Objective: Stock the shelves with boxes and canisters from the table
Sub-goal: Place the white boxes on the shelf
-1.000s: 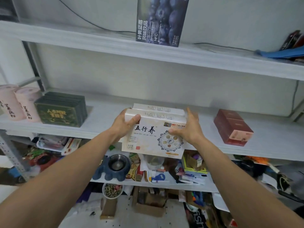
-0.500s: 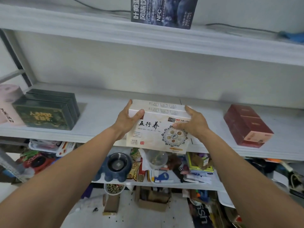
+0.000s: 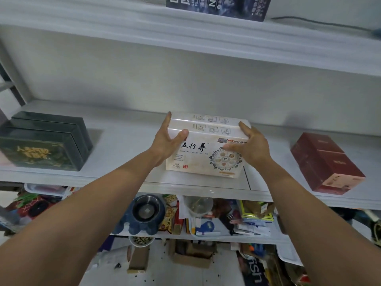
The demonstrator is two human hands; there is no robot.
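Grip: white boxes are clasped at both ends by left hand and right hand.
Handling: judged light, stiff, glossy; best squeezed together.
Place: near middle shelf front edge.

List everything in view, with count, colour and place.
white boxes: two, white, centre of middle shelf
green boxes: at least two, dark green, left on middle shelf
red boxes: apparently two, dark red, right on middle shelf
blue box: one, dark blue, top shelf, cut off by frame
pet bowl: one, steel in blue stand, lower shelf
clear cup: one, transparent, lower shelf
left hand: one, grips white boxes' left end
right hand: one, grips their right end
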